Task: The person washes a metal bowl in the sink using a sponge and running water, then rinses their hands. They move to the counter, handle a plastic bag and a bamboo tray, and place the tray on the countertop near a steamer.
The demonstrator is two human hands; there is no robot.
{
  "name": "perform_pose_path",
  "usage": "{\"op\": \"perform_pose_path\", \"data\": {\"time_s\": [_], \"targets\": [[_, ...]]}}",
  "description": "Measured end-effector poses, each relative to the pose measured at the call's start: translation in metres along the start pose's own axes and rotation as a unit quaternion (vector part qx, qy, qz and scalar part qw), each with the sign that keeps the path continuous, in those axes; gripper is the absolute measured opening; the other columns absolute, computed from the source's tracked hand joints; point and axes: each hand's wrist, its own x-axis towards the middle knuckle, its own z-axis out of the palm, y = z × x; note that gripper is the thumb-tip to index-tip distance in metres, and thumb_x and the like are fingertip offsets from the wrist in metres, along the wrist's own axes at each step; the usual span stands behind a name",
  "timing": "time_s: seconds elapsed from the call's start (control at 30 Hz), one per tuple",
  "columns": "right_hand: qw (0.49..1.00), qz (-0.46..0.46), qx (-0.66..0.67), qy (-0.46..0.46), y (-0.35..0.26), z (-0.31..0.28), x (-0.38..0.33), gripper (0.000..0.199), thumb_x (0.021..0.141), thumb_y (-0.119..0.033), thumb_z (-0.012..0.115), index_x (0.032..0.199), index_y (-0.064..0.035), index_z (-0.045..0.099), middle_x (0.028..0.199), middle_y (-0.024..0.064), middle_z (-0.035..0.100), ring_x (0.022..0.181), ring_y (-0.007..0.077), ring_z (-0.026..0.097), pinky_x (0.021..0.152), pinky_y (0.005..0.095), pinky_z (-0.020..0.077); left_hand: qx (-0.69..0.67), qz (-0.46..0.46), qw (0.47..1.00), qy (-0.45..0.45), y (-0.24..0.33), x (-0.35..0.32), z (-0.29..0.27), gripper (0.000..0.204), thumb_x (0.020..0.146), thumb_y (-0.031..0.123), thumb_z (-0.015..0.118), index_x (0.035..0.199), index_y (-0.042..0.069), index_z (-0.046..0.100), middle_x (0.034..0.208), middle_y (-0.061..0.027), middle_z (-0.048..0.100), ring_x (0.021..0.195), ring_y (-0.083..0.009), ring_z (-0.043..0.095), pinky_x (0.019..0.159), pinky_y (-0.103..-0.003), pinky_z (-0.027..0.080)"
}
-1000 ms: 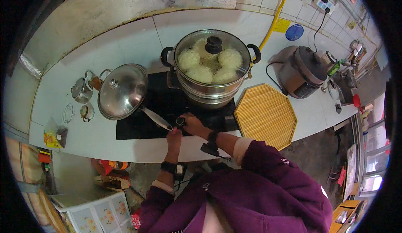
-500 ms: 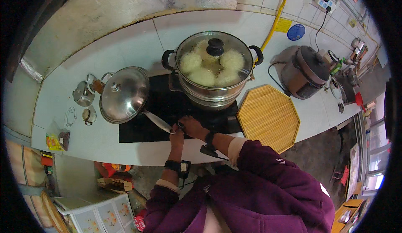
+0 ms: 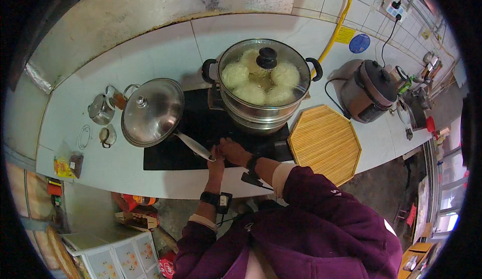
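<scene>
My left hand and my right hand meet at the front edge of the black cooktop, fingers drawn together. Whatever lies between the fingers is too small or hidden to name. The metal handle of a lidded steel wok ends right by my left hand; whether I grip it, I cannot tell. Beyond my hands, a steel steamer pot stands on the cooktop. Several pale round buns show through its glass lid, which has a black knob.
To the right lies an octagonal bamboo tray, with a dark electric cooker behind it. At left are a small steel pot, a glass jar and small food packets. A yellow hose runs behind the steamer.
The view has shifted slightly, so the counter things sit a little farther right. My hands stay together at the cooktop's front edge; the dark thing seen at my right fingers is less visible now.
</scene>
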Motion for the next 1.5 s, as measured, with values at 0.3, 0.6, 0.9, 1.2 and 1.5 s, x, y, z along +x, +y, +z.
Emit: {"op": "perform_pose_path", "data": {"time_s": [0.3, 0.6, 0.9, 1.2, 1.5], "targets": [[0.997, 0.039, 0.058, 0.033, 0.004, 0.015, 0.005, 0.036, 0.073, -0.007, 0.058, 0.107, 0.0004, 0.048, 0.1, 0.0197, 0.049, 0.086, 0.0367, 0.054, 0.07, 0.0407, 0.0488, 0.027, 0.119, 0.992, -0.039, -0.014, 0.01, -0.002, 0.04, 0.084, 0.003, 0.042, 0.124, 0.0, 0.042, 0.124, -0.0172, 0.045, 0.11, -0.0267, 0.047, 0.095, -0.036, 0.037], [0.985, 0.164, 0.058, -0.006, -0.005, 0.018, 0.0, 0.047, 0.073, -0.014, 0.063, 0.114, -0.0013, 0.046, 0.103, 0.0202, 0.051, 0.084, 0.0361, 0.058, 0.07, 0.0427, 0.0504, 0.089, 0.08, 0.984, -0.132, 0.024, -0.008, 0.0, 0.039, 0.092, 0.015, 0.042, 0.132, 0.012, 0.037, 0.132, -0.0119, 0.036, 0.118, -0.0237, 0.039, 0.097, -0.037, 0.034], [0.963, 0.154, 0.173, 0.138, 0.016, 0.038, -0.064, 0.026, 0.071, -0.014, 0.063, 0.092, -0.0016, 0.055, 0.087, 0.0179, 0.059, 0.08, 0.0326, 0.06, 0.067, 0.0387, 0.0483, 0.087, -0.014, 0.99, -0.112, 0.039, -0.05, 0.051, 0.032, 0.089, 0.012, 0.048, 0.118, 0.0, 0.051, 0.116, -0.0117, 0.052, 0.106, -0.0229, 0.049, 0.091, -0.034, 0.04], [0.893, 0.372, 0.165, 0.193, 0.032, -0.032, -0.169, 0.023, 0.068, -0.019, 0.063, 0.081, -0.0006, 0.058, 0.077, 0.0211, 0.061, 0.072, 0.0375, 0.06, 0.062, 0.0425, 0.0473, 0.063, -0.02, 0.975, -0.213, 0.006, -0.081, 0.144, 0.025, 0.083, 0.003, 0.051, 0.107, -0.003, 0.057, 0.102, -0.0088, 0.058, 0.092, -0.0172, 0.054, 0.084, -0.028, 0.042], [0.833, 0.42, 0.196, 0.301, 0.06, -0.068, -0.317, 0.023, 0.069, -0.018, 0.061, 0.084, -0.0008, 0.057, 0.077, 0.0181, 0.062, 0.07, 0.0325, 0.061, 0.061, 0.0384, 0.0472, 0.056, -0.156, 0.932, -0.323, -0.029, -0.14, 0.26, 0.016, 0.085, 0.009, 0.053, 0.096, -0.001, 0.059, 0.086, -0.0057, 0.061, 0.07, -0.0112, 0.055, 0.065, -0.021, 0.044]]}}
